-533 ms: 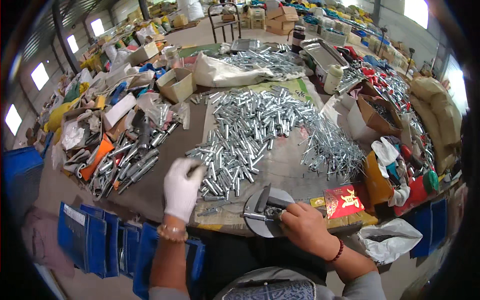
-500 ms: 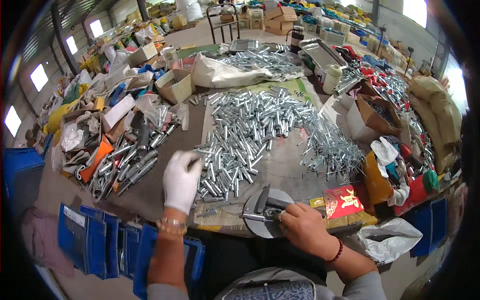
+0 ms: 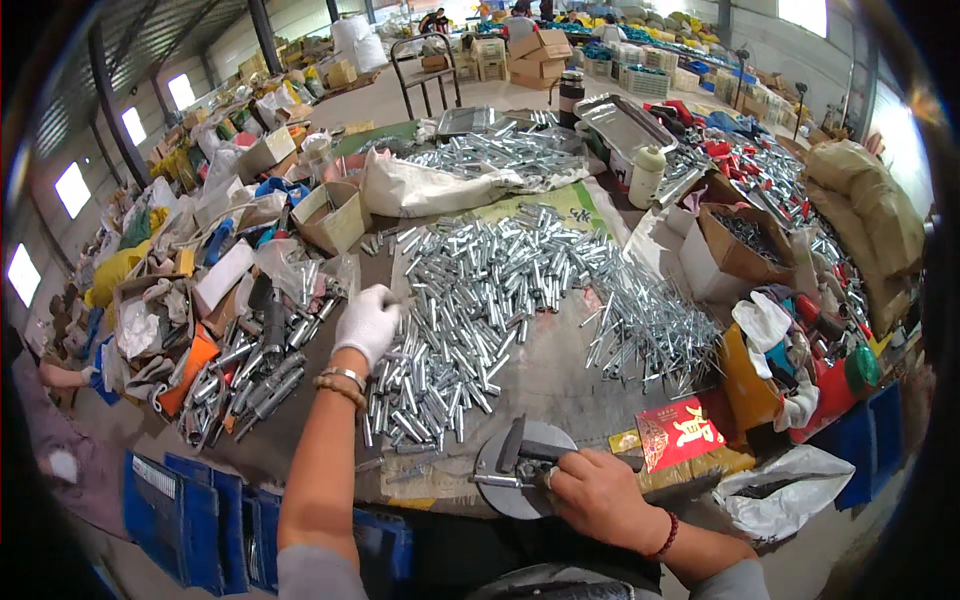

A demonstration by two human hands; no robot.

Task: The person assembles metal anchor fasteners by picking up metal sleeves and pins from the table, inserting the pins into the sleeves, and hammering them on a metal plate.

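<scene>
My left hand [image 3: 368, 325], in a white glove, hovers at or touches the left edge of a heap of shiny metal sleeves [image 3: 480, 290]. Its fingertips point down and away, so their grip is hidden. At the near edge of the table, my bare right hand [image 3: 600, 497] is closed round the handle of a hammer with a dark head [image 3: 512, 444]. The hammer lies over a round grey metal disc [image 3: 535, 507]. A metal sleeve with a rod [image 3: 497, 481] lies across the disc, its right end at my right fingertips.
Thin metal rods [image 3: 655, 330] form a pile to the right, near a red card [image 3: 680, 435]. Larger bolts [image 3: 255, 375] and an open carton [image 3: 330, 220] are at left. Blue bins [image 3: 170, 520] stand below the front edge. Another person's arm [image 3: 65, 376] shows at far left.
My left hand has moved forward along the heap's left edge. My right hand stays at the disc with the hammer. The view has shifted, and another person's arm now shows at far left.
</scene>
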